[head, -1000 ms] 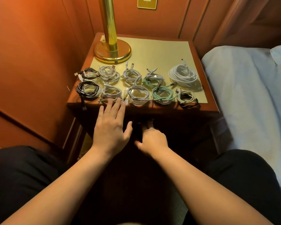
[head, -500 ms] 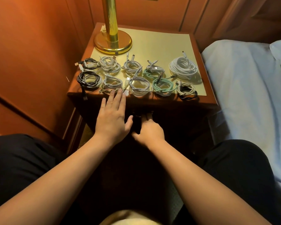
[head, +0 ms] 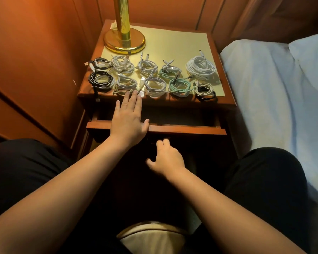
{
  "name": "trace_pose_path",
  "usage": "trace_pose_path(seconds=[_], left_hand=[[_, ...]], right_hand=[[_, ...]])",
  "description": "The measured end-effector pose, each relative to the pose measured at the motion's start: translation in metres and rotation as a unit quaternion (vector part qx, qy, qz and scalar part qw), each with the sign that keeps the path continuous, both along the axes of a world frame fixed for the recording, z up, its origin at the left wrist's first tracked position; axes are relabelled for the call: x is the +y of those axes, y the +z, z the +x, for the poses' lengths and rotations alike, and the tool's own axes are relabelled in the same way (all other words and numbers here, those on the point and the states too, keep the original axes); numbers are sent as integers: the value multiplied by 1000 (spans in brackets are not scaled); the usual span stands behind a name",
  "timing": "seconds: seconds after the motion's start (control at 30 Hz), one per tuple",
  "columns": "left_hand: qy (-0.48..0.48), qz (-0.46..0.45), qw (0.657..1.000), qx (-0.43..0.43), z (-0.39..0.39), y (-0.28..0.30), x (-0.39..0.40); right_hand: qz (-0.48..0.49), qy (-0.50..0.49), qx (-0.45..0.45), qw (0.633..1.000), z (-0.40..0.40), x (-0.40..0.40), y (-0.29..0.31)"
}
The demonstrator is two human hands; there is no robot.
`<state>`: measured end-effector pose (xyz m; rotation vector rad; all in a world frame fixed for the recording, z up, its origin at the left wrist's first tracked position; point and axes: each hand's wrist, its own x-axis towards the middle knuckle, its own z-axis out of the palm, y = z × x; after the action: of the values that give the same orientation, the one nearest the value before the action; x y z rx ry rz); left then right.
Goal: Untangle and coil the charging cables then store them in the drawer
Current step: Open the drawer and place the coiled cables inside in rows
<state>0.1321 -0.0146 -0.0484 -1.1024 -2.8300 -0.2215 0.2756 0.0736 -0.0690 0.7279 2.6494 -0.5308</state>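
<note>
Several coiled charging cables lie in two rows on the nightstand (head: 173, 40): a black coil (head: 100, 79) at front left, a green coil (head: 179, 86) at front right, a large white coil (head: 200, 67) at back right. The drawer (head: 187, 129) under the top stands partly pulled out, its inside dark. My left hand (head: 128, 120) lies flat with straight fingers over the drawer's left part, fingertips at the nightstand's front edge beside a white coil. My right hand (head: 166, 156) is below the drawer front, fingers curled up at its dark handle, fingertips hidden.
A brass lamp base (head: 124, 41) stands at the nightstand's back left. Wooden wall panels close in the left side. A bed with a pale sheet (head: 273, 88) lies to the right. My knees flank the drawer, and a cream cushion edge (head: 151, 237) shows at the bottom.
The drawer has slid out toward me with my right hand on its handle. My left hand has stayed at the nightstand's front edge.
</note>
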Motion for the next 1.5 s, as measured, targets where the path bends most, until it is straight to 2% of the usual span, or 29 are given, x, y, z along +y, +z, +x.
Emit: trace_pose_path(seconds=[0.33, 1.0, 1.5], left_hand=[[-15, -16, 1000, -4, -1, 1, -6], [-30, -11, 999, 6, -3, -5, -8], [-26, 3, 1000, 6, -5, -5, -6]], right_hand=[[-36, 0, -2, 999, 52, -29, 7], [-47, 62, -88, 993, 106, -70, 17], [-56, 74, -140, 986, 113, -59, 31]])
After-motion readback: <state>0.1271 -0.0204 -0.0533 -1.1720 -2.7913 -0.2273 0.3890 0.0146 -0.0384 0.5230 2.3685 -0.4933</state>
